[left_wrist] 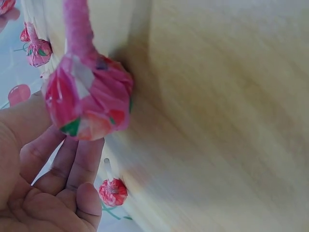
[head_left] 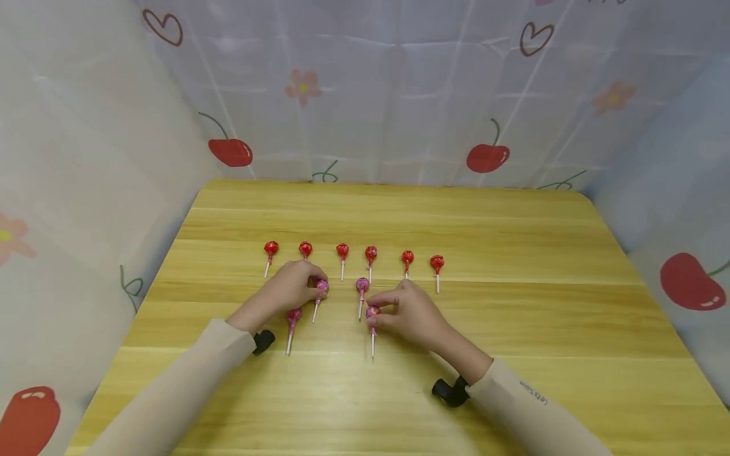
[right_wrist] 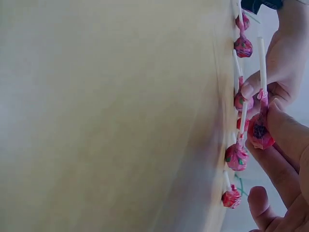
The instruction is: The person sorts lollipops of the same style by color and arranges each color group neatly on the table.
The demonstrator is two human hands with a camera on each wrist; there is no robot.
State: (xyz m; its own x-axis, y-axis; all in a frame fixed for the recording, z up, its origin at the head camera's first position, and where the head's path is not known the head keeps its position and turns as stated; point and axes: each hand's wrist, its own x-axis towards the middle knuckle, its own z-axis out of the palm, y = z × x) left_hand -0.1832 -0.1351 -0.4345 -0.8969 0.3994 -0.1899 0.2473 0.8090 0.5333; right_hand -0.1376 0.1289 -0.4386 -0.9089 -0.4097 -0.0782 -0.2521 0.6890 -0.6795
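My left hand [head_left: 291, 285] pinches the round head of a pink-wrapped lollipop [head_left: 322, 287] between thumb and fingers; its white stick points toward me. Farther right, my right hand [head_left: 412, 315] pinches another pink lollipop [head_left: 373, 312] by its head, and in the right wrist view that lollipop [right_wrist: 261, 133] sits between thumb and forefinger. Between the hands lies a third pink lollipop [head_left: 362, 285]. One more pink lollipop [head_left: 293, 314] lies below my left hand, looming large in the left wrist view.
Behind the hands, several red lollipops [head_left: 342, 250] lie in a row across the wooden table [head_left: 513, 240], sticks toward me. Their right end is a red lollipop [head_left: 437, 262]. A printed curtain [head_left: 388, 95] stands behind the table and along both sides.
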